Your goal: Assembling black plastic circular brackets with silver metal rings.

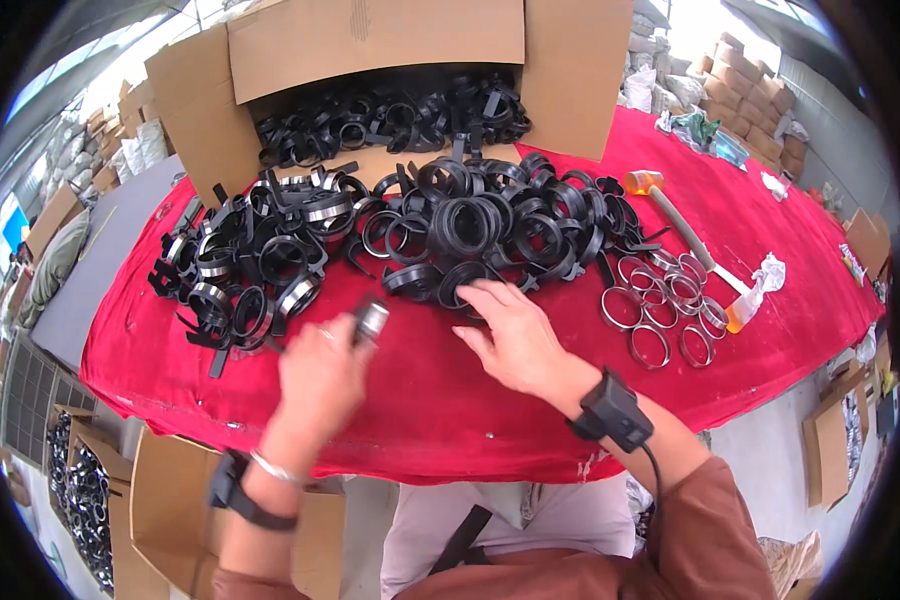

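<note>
My left hand (320,375) is closed on a black plastic ring part (372,322) with a shiny metal band, held above the red cloth; motion blurs it somewhat. With thumb and fingers apart, my right hand (520,340) reaches to the near edge of a heap of black plastic rings (465,228). Its fingertips are at a black ring (460,284) there; whether they touch it I cannot tell. Left of that heap lies a pile of black ring parts fitted with metal bands (288,258). Loose metal rings (650,346) lie to the right.
A cardboard box (380,40) with more black parts stands open at the back of the red-covered table (420,440). A mallet (685,228) with amber ends lies on the right beside crumpled white paper (767,275). Another open carton (175,500) sits below the table's left front.
</note>
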Tool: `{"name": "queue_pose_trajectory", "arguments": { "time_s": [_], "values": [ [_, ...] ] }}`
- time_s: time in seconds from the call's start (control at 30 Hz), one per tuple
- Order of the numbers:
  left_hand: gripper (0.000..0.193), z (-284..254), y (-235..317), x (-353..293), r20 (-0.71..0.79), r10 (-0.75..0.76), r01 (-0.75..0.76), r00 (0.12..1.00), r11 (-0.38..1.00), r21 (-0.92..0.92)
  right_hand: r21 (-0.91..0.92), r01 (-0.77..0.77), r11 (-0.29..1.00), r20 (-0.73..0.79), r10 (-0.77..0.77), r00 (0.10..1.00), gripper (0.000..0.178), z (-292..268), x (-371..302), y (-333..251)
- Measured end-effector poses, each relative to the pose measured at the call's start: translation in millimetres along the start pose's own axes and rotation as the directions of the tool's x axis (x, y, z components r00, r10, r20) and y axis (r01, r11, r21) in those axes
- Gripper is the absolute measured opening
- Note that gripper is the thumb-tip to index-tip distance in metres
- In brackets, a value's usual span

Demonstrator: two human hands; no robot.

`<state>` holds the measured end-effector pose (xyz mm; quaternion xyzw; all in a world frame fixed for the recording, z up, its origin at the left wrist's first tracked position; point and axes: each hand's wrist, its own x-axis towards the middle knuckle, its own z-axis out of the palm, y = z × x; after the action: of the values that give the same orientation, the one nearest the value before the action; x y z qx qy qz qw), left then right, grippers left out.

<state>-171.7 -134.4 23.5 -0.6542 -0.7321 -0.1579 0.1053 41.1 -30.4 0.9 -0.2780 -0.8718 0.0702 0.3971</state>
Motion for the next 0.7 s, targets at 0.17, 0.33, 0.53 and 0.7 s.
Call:
{"name": "queue_pose_trajectory", "arguments": {
  "time_s": [0.17, 0.33, 0.53, 0.7],
  "values": [
    [0.043, 21, -82, 67, -0.238, 0.345, -0.253, 0.908, 0.903, 0.347, -0.292, 0.242, 0.925, 0.541, -0.048, 0.839, 0.025, 3, 35, 30],
    [0.059, 34, -62, 86, -0.017, 0.513, -0.483, 0.858, 0.818, 0.312, 0.226, -0.023, 0.974, 0.276, -0.041, 0.960, 0.018, -23, 49, 32],
    [0.037, 71, -36, 75, -0.172, 0.416, -0.414, 0.893, 0.909, 0.051, 0.566, -0.567, 0.598, 0.407, 0.395, 0.823, 0.022, -57, 36, 47],
    [0.045, 27, 51, 33, -0.412, 0.392, -0.545, 0.823, 0.750, -0.375, 0.474, -0.291, 0.831, 0.292, 0.163, 0.942, 0.026, -64, 2, 43]
  ]
}}
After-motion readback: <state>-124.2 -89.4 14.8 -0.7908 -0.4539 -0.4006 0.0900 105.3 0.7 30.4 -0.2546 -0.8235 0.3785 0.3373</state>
